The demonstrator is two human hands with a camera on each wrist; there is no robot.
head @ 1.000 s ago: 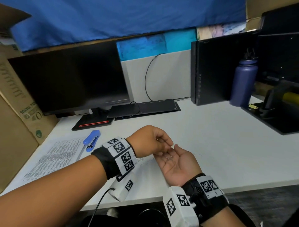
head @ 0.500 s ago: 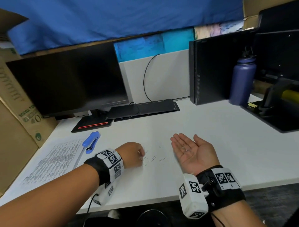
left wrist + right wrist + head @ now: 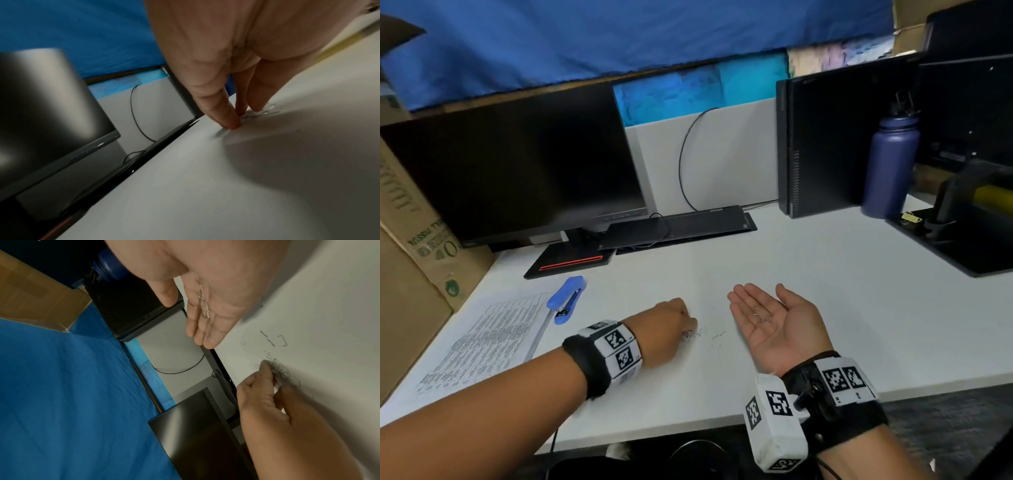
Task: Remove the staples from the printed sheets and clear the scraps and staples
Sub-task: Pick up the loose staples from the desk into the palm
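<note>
Several staples (image 3: 203, 305) glint clearly on right hand (image 3: 216, 288) only wrist-side.

An office desk, plainly. Dark monitor (image 3: 517, 171) beyond the left hand (image 3: 667, 329), tower computer (image 3: 822, 137) beyond the right hand (image 3: 774, 318). Stapler (image 3: 566, 299) and printed sheets (image 3: 482, 346) left of the left hand.

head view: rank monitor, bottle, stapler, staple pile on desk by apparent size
1. monitor
2. bottle
3. stapler
4. staple pile, by the left hand's fingertips

The monitor and bottle stand farther back than the stapler and pile, yet still look larger, so the order is safe.
</note>
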